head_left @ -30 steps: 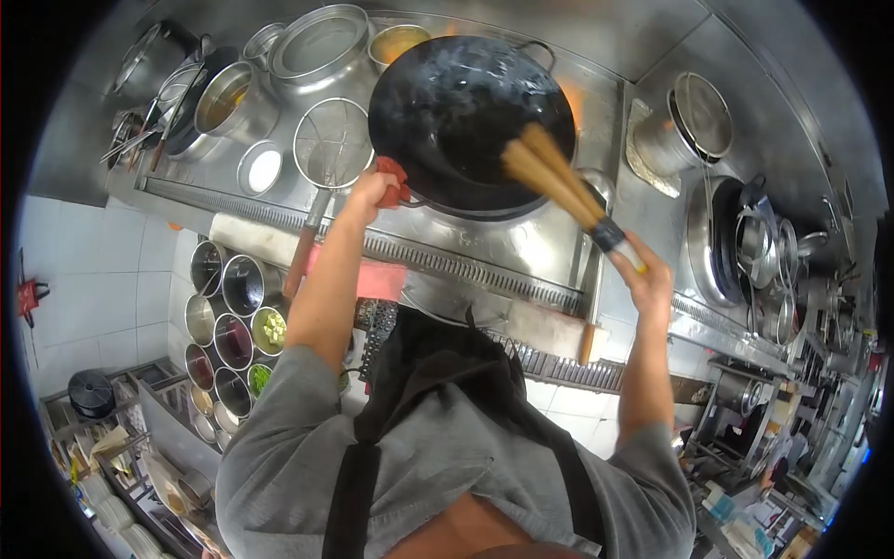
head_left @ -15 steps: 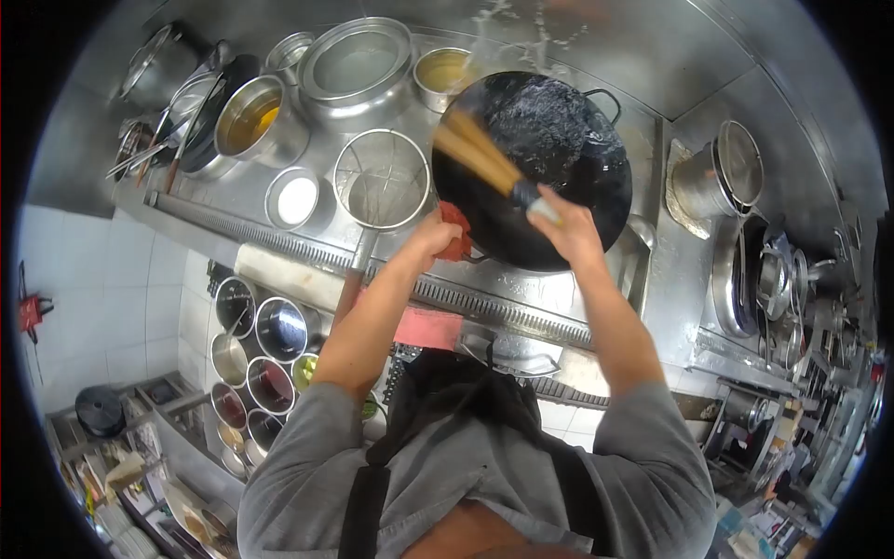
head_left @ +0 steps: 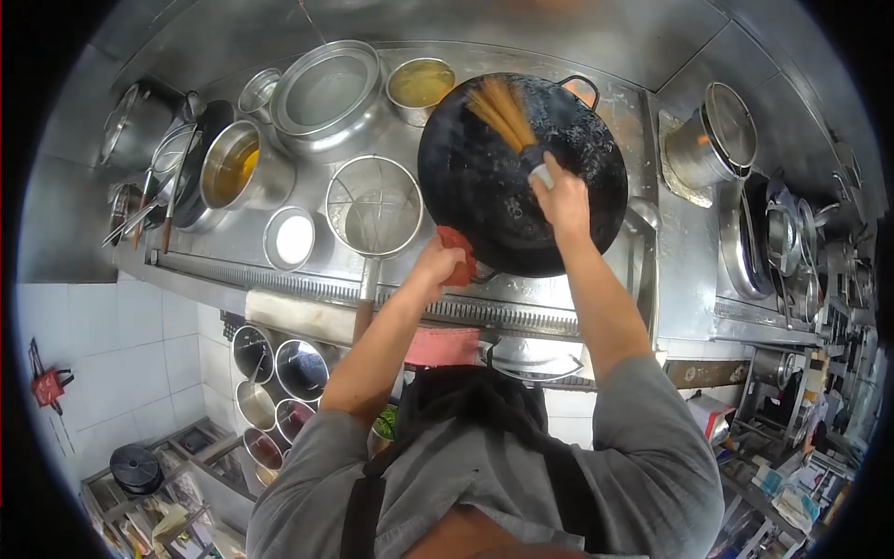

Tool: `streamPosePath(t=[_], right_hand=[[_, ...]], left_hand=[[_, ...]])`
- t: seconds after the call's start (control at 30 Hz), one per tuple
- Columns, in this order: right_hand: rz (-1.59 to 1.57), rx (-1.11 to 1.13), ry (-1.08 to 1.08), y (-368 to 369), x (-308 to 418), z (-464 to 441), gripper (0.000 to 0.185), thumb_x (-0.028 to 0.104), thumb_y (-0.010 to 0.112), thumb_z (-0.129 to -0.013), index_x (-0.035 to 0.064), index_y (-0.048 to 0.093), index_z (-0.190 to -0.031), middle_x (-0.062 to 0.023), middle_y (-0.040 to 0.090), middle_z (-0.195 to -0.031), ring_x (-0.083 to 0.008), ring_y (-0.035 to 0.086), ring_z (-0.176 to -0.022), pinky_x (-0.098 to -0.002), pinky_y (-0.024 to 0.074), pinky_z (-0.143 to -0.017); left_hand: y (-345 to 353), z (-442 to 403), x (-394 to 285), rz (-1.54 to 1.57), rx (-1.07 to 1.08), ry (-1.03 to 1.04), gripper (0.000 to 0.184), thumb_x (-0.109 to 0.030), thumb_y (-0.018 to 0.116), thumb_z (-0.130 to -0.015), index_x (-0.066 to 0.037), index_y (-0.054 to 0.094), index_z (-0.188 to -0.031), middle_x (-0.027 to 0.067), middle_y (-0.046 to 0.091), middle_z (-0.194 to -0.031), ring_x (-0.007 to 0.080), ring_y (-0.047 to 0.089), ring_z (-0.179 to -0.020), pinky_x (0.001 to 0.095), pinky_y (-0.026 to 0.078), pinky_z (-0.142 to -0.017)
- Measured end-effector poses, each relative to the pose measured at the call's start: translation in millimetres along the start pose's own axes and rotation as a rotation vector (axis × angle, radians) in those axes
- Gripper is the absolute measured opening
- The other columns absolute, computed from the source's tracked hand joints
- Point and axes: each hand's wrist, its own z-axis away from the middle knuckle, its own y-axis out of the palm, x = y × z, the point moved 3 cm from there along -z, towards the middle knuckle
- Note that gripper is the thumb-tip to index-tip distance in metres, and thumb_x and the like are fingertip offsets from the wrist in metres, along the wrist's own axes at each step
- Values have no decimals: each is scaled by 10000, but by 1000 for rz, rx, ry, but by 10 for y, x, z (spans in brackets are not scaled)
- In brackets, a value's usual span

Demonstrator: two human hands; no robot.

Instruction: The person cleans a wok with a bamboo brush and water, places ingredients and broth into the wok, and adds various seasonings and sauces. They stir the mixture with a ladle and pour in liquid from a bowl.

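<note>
A large black wok (head_left: 484, 210) sits on the steel stove, its inside wet and shiny. My right hand (head_left: 563, 197) is wrapped around the pale handle of a bamboo wok brush (head_left: 507, 116), whose splayed bristles lie over the wok's upper part. At the wok's near left edge, my left hand (head_left: 436, 265) is closed on a red cloth (head_left: 457, 256), beside a loop handle. What the cloth covers is hidden. Just left of that hand a wire-mesh strainer (head_left: 374, 207) rests on the counter, its long handle pointing toward me.
Behind the strainer stand a lidded steel pot (head_left: 331, 140), a pot of yellow liquid (head_left: 421, 86) and a pot of amber oil (head_left: 244, 168). A small bowl of white contents (head_left: 291, 239) is nearby. Strainer-topped pot (head_left: 698, 140) stands right; several seasoning containers (head_left: 300, 368) lie below left.
The brush has swung to the upper middle of the wok, its bristles now pointing more upward. Water splashing above the wok's far rim is gone. My left hand stays on the red cloth.
</note>
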Motion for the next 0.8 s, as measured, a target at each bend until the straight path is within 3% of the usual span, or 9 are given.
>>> streamPosePath(t=[0.07, 0.13, 0.2, 0.27, 0.4, 0.47, 0.53, 0.67, 0.8], right_hand=[[-59, 76, 32, -174, 111, 218, 480, 251, 708, -794, 59, 607, -1222, -263, 655, -917, -415, 644, -849, -464, 519, -774], [-223, 378, -74, -453, 79, 514, 504, 253, 709, -785, 90, 600, -1249, -240, 662, -975, -394, 647, -888, -448, 517, -814], [-107, 622, 34, -941, -60, 672, 521, 261, 717, -769, 138, 600, -1261, -218, 661, -1019, -376, 651, -907, -427, 516, -842], [106, 703, 143, -1301, -492, 669, 482, 297, 716, -767, 163, 628, -1221, -205, 671, -1005, -377, 655, -888, -438, 522, -828], [397, 207, 205, -1225, -1036, 130, 402, 289, 667, -811, 144, 623, -1183, -204, 679, -921, -405, 655, -820, -479, 537, -730], [313, 16, 41, -589, -920, -105, 423, 279, 667, -812, 125, 607, -1200, -199, 669, -871, -413, 649, -774, -482, 536, -692], [195, -105, 26, -96, -434, -173, 449, 293, 682, -805, 97, 601, -1201, -195, 655, -833, -412, 644, -750, -490, 532, -683], [-229, -109, 5, 220, 238, 124, 470, 260, 699, -789, 93, 607, -1218, -263, 658, -910, -430, 647, -828, -474, 529, -773], [-136, 55, -39, -89, 23, 1, 466, 251, 688, -792, 97, 610, -1225, -243, 668, -920, -405, 654, -848, -465, 526, -793]], left_hand=[[5, -37, 16, -4, -27, 32, 364, 26, 523, -715, -45, 483, -1070, 122, 584, -885, 264, 631, -728, 376, 505, -509], [-17, -79, 51, -13, -30, 40, 365, 26, 520, -712, -49, 484, -1067, 122, 581, -902, 260, 627, -721, 379, 506, -511], [-40, -107, 90, -18, -30, 42, 366, 27, 518, -708, -53, 485, -1065, 121, 577, -919, 257, 624, -714, 383, 507, -513], [-39, -126, 104, 13, 51, 47, 378, 23, 515, -710, -61, 486, -1077, 122, 571, -945, 250, 619, -726, 388, 510, -519], [2, -78, 96, -5, 19, 44, 355, 23, 507, -715, -54, 491, -1061, 121, 575, -933, 250, 620, -733, 383, 512, -525], [75, -30, 45, -43, 1, 16, 335, 22, 506, -721, -41, 500, -1050, 121, 582, -912, 254, 624, -732, 379, 512, -525], [88, -31, 48, -52, -15, 28, 331, 21, 511, -722, -35, 503, -1048, 122, 586, -900, 255, 625, -722, 379, 516, -528], [120, 68, 8, -21, 8, 42, 338, 20, 524, -721, -24, 507, -1055, 124, 590, -899, 252, 627, -747, 383, 531, -544], [101, -2, 102, -11, -34, 91, 353, 19, 524, -723, -46, 495, -1069, 117, 601, -882, 254, 635, -728, 384, 538, -546]])
